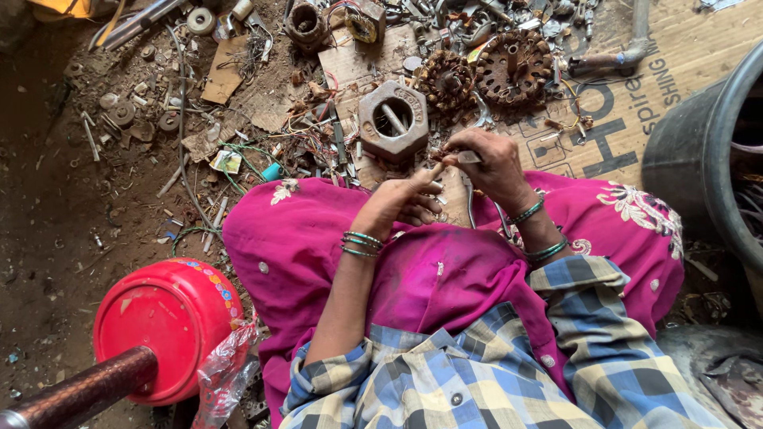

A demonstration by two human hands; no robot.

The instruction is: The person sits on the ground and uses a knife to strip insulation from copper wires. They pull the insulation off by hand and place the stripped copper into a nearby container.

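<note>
the right hand (pixel 494 165) is closed around a small flat metal piece (pixel 469 156), pinched at the fingertips. the left hand (pixel 397 203) is curled narrow, its fingertips meeting the same small piece from the other side; what else it grips cannot be told. both wrists carry green bangles (pixel 362 243). the hands hover over a lap draped in bright magenta cloth (pixel 302 238) with pale embroidered flowers. just beyond them sits a heavy hexagonal metal block (pixel 393 119), dull and rusty, with a round hollow. past it lie two rusted toothed rotors (pixel 485 75) on worn cardboard (pixel 620 119). a glossy red plastic container (pixel 167 326) stands on the dirt at left.
</note>
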